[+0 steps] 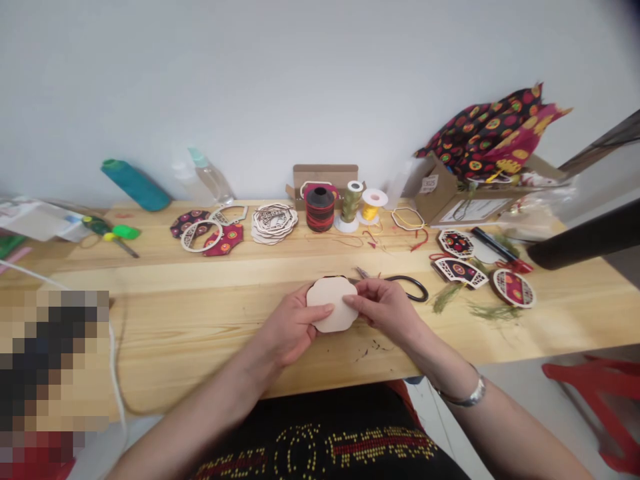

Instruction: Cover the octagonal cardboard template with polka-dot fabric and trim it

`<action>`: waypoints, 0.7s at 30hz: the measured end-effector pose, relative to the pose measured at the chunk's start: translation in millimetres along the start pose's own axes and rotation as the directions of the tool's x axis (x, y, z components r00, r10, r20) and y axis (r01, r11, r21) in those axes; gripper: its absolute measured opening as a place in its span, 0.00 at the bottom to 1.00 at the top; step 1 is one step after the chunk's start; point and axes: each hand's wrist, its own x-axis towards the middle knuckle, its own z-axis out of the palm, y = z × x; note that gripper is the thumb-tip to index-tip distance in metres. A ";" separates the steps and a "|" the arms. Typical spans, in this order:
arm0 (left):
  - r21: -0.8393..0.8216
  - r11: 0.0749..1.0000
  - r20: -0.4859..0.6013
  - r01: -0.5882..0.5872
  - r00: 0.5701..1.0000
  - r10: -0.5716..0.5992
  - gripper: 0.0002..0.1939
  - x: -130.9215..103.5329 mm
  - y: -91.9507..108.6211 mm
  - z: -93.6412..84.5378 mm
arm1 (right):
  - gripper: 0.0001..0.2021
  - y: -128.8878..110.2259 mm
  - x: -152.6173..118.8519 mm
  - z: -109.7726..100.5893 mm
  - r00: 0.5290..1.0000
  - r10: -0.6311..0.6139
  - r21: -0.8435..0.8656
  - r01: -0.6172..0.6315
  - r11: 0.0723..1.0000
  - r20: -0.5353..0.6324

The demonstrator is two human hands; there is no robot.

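A pale wooden plaque (332, 320) with a scalloped outline is held between both hands above the table's front part. Its plain face is turned up, and a thin dark edge shows underneath. My left hand (295, 327) grips its left side, thumb flat on the face. On the right, my right hand (385, 308) pinches the edge with thumb on top; its other fingers are curled behind. Just beyond that hand lie scissors (413, 289) with black handles, partly hidden by it. Dark scraps are scattered on the wood below the plaque.
Behind stand spools of dark red cord (320, 212), green thread (351, 203) and yellow thread (371, 208). Stacked wooden cutouts (274, 223) and fabric pieces (227, 240) lie left. Finished-looking ornaments (514, 288), a cardboard box (463, 203) and a black pole (583, 233) are right.
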 end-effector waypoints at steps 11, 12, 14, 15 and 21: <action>0.071 0.997 0.003 -0.028 1.000 0.028 0.20 -4.0 3.5 -10.9 | 0.11 2.0 -23.0 -51.3 0.914 -0.405 -0.939 0.110 0.326 -0.034; 0.075 0.997 0.001 -0.026 1.000 0.026 0.20 -4.5 4.3 -12.0 | 0.10 4.7 -26.4 -56.7 0.920 -0.392 -0.970 0.090 0.224 -0.005; 0.082 0.996 -0.007 -0.026 1.000 0.026 0.20 -5.4 5.4 -13.7 | 0.12 10.0 -31.0 -63.2 0.935 -0.351 -0.991 0.082 0.103 0.041; 0.087 0.996 -0.006 -0.027 1.000 0.027 0.20 -5.7 5.6 -14.4 | 0.14 12.0 -31.9 -64.5 0.939 -0.338 -0.994 0.086 0.072 0.057; 0.111 0.994 0.001 -0.021 1.000 0.021 0.19 -6.4 4.6 -17.1 | 0.18 10.1 -26.0 -63.7 0.962 -0.258 -0.995 0.099 0.010 0.093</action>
